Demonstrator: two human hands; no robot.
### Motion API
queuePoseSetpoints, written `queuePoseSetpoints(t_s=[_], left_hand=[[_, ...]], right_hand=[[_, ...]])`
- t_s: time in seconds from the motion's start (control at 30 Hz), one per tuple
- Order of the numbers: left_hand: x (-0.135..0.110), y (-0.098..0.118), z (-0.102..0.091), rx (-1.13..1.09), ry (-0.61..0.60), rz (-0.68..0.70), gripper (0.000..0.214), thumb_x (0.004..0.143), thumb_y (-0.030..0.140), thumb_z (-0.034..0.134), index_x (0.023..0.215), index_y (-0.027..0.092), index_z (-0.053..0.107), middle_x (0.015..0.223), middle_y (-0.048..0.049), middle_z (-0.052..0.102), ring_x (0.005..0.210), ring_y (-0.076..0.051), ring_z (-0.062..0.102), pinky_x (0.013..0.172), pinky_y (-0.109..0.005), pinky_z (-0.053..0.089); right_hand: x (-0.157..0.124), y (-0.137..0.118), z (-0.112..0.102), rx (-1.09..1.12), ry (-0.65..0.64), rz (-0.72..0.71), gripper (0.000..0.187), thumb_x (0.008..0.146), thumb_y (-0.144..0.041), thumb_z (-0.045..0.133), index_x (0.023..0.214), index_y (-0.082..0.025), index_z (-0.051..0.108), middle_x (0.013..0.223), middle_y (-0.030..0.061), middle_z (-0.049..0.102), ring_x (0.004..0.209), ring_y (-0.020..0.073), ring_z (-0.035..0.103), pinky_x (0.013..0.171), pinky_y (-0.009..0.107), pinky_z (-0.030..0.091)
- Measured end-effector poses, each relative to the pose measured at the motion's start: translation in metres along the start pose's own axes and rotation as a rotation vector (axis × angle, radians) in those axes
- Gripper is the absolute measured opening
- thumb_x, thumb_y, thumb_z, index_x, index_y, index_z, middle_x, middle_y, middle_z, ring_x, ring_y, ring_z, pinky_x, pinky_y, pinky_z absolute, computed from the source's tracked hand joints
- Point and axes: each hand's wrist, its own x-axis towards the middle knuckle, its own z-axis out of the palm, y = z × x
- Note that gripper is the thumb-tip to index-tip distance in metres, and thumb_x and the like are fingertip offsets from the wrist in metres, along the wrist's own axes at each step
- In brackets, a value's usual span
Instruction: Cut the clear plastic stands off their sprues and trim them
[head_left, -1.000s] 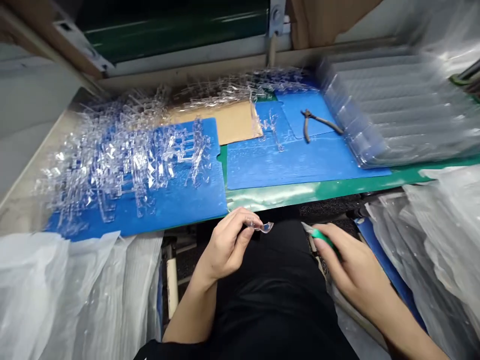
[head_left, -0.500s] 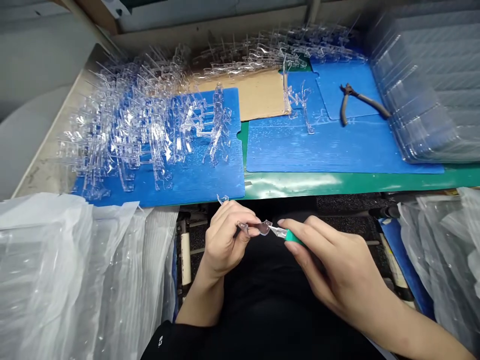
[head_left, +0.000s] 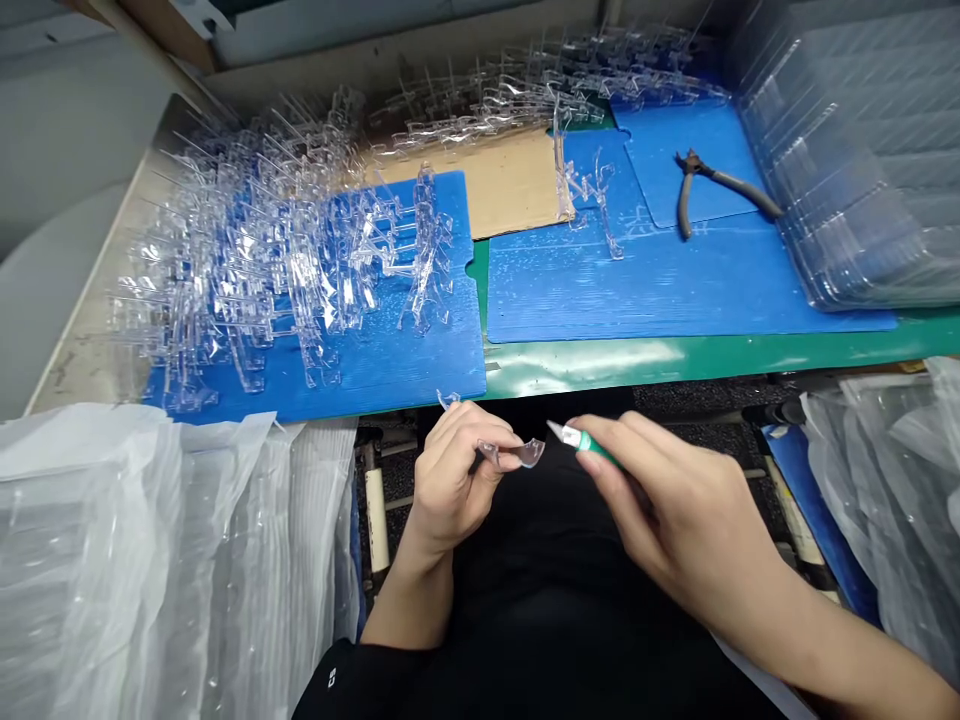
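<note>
Nearby, clear plastic parts [head_left: 285, 270] heaped on blue sheet [head_left: 390, 380].

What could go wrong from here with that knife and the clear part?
Likely risks: the craft knife in the right hand has a bare blade pointing toward the clear plastic piece pinched in the left hand, so a slip might cut that hand. The piece looks thin, so it might crack or get scored. The loose heap of clear plastic parts on the blue board could spill if knocked.
</note>
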Motion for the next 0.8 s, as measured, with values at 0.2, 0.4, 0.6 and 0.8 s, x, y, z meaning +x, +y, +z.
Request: queuePoseSetpoints(t_s=[0.2,0.4,0.6,0.8], left_hand=[[-0.003,0.011,0.001,-0.186,-0.074,-0.159,0.018,0.110,0.036,0.063,0.108,0.019,0.069,0.088,-0.0050,0.071,0.079,-0.017,0.063,0.073,-0.032,0.048],[-0.004,0.022,0.006,-0.455,-0.099,-0.385,0.039,0.115,0.049,0.046,0.105,0.019,0.068,0.088,-0.0052,0.066,0.078,-0.016,0.061,0.072,-0.029,0.049],[-0.005,0.024,0.006,-0.427,-0.130,-0.374,0.034,0.116,0.042,0.047,0.098,0.019,0.065,0.086,-0.0040,0.064,0.077,-0.016,0.059,0.071,-0.029,0.047],[-0.007,0.025,0.008,-0.405,-0.140,-0.384,0.034,0.116,0.042,0.047,0.095,0.020,0.063,0.084,-0.0032,0.063,0.075,-0.015,0.057,0.070,-0.029,0.045]], right_hand=[[0.010,0.016,0.005,0.096,-0.010,0.074,0.027,0.115,-0.027,0.052,0.132,-0.018,0.071,0.116,0.0106,0.078,0.099,0.0262,0.077,0.094,0.039,0.059],[0.007,0.009,-0.003,0.288,-0.121,-0.135,0.038,0.116,-0.020,0.047,0.151,-0.023,0.060,0.113,0.0085,0.072,0.090,0.0194,0.072,0.079,0.031,0.056],[0.008,0.009,-0.004,0.302,-0.127,-0.220,0.042,0.116,-0.020,0.047,0.157,-0.026,0.057,0.103,0.0039,0.069,0.078,0.0150,0.066,0.070,0.028,0.051],[0.005,0.011,-0.004,0.326,-0.154,-0.201,0.045,0.116,-0.020,0.048,0.159,-0.028,0.055,0.105,0.0026,0.068,0.078,0.0135,0.065,0.070,0.027,0.049]])
